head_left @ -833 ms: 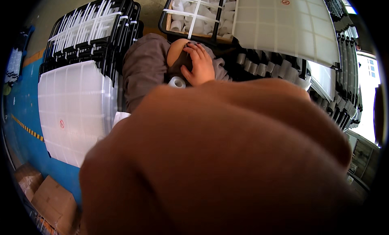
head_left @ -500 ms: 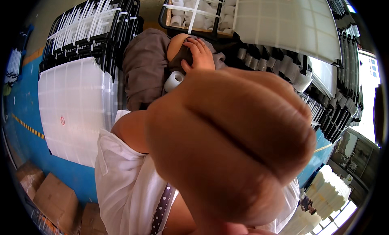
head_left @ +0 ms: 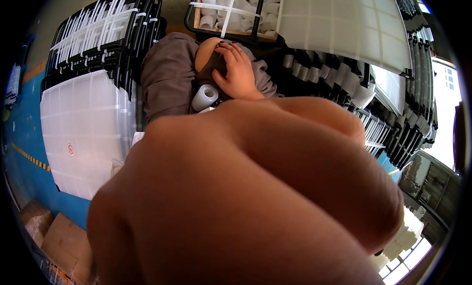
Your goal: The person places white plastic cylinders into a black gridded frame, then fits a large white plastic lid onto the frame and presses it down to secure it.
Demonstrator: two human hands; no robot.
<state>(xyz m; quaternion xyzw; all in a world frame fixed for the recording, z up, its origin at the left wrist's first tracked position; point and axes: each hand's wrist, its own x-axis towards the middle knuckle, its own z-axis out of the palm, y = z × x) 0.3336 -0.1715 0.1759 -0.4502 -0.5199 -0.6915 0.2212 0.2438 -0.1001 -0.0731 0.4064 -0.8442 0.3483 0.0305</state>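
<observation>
My left hand (head_left: 236, 196) is raised very close to the camera and fills the lower middle of the head view. Its fingers are too near and cut off to read, and what it touches, if anything, is hidden. Farther off, my right hand (head_left: 237, 71) rests palm down with fingers apart on my bare knee (head_left: 205, 54) and the brown cloth (head_left: 169, 73) around it. Nothing shows in its grasp. Just below its thumb, a whitish translucent roll (head_left: 202, 99) with a hollow core lies in my lap, touching the brown cloth.
Stacked black frames (head_left: 105, 32) with white straps and translucent panels (head_left: 78, 132) stand at the left. A black-framed crate (head_left: 194, 17) of white pieces is ahead, beside a large translucent panel (head_left: 339, 27). Cardboard boxes (head_left: 69, 245) sit lower left on the blue floor (head_left: 29, 186).
My left hand has come closer and spread across more of the lower picture, covering my white clothing. My right hand stays on the knee; the view has shifted slightly.
</observation>
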